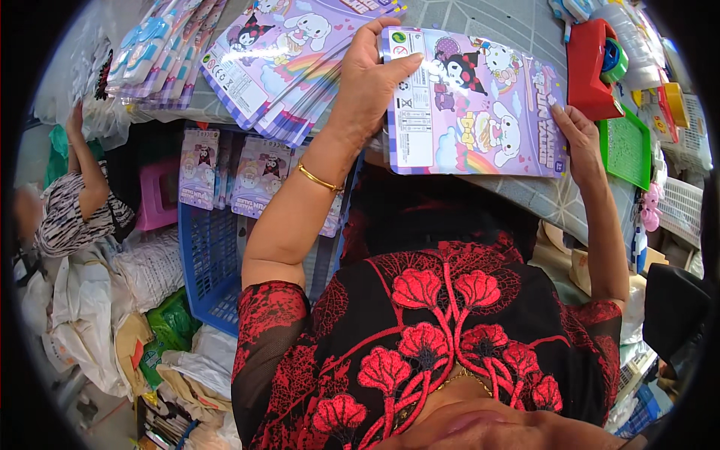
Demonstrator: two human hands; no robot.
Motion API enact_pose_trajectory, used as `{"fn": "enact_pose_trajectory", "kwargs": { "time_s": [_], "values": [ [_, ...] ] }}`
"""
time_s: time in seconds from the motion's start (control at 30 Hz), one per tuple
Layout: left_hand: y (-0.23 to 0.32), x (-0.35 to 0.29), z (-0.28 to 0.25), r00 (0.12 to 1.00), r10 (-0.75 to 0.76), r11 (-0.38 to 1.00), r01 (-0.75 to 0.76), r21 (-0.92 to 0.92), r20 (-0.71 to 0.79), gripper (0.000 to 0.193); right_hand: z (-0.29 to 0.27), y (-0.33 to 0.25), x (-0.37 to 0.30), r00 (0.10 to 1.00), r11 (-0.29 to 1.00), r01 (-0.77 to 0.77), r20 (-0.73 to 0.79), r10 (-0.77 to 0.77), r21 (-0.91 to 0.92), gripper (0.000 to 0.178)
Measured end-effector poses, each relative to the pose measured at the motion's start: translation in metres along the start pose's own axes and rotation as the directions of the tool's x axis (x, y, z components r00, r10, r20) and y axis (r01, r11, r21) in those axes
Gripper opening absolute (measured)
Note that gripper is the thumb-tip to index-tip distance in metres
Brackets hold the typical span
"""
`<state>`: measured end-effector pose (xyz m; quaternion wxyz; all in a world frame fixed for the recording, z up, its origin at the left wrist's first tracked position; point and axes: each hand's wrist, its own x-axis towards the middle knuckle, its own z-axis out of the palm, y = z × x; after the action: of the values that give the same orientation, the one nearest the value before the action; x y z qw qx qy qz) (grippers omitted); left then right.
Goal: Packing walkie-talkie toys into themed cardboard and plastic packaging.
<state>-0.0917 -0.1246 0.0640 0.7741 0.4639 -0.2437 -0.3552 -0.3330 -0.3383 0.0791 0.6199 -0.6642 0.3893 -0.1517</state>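
Left hand (373,79), right hand (581,139): fingers grip purple card (480,109) at opposite ends, over tabletop (480,13). Fanned cards (289,64) beside it seem pending; toy packs (154,49) farther left look done.

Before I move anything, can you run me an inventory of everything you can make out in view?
Held purple card: at least one, purple, between both hands
Fanned cards: several, purple, tabletop
Tabletop: one, grey patterned, top
Carded toys: several, blue and white, upper left
Blue basket: one, blue, below the table
Basket packs: several, purple, in the basket
Tape dispenser: one, red, upper right
Green tray: one, green, right
White basket: one, white, far right
Bags: many, mostly white, lower left
Other person: one, black-and-white top, far left
Bracelet: one, gold, left forearm
Left hand: one, bare, card's left end
Right hand: one, bare, card's right end
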Motion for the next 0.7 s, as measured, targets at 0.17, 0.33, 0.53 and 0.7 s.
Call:
{"fn": "enact_pose_trajectory", "kwargs": {
  "time_s": [0.17, 0.33, 0.53, 0.7],
  "values": [
    [-0.004, 0.0, 0.001, 0.999, 0.052, 0.998, -0.052, 0.022, -0.011, 0.046, -0.004, -0.008, 0.005, 0.989, 0.988, -0.141, 0.027, 0.143, -0.056, 0.023],
    [-0.002, 0.001, 0.003, 0.999, 0.041, 0.999, -0.041, -0.002, -0.013, 0.045, -0.012, 0.003, 0.012, 0.971, 0.972, -0.222, 0.104, 0.213, 0.075, 0.022],
    [0.008, -0.003, 0.008, 1.0, 0.009, 0.999, -0.01, 0.032, 0.014, 0.047, -0.003, -0.002, 0.008, 0.98, 0.979, -0.19, 0.08, 0.185, 0.071, 0.02],
    [0.003, 0.0, 0.001, 1.0, 0.013, 0.998, -0.014, 0.066, 0.027, 0.045, -0.001, -0.003, 0.012, 0.983, 0.985, -0.174, 0.06, 0.173, 0.019, 0.022]
  ]
}}
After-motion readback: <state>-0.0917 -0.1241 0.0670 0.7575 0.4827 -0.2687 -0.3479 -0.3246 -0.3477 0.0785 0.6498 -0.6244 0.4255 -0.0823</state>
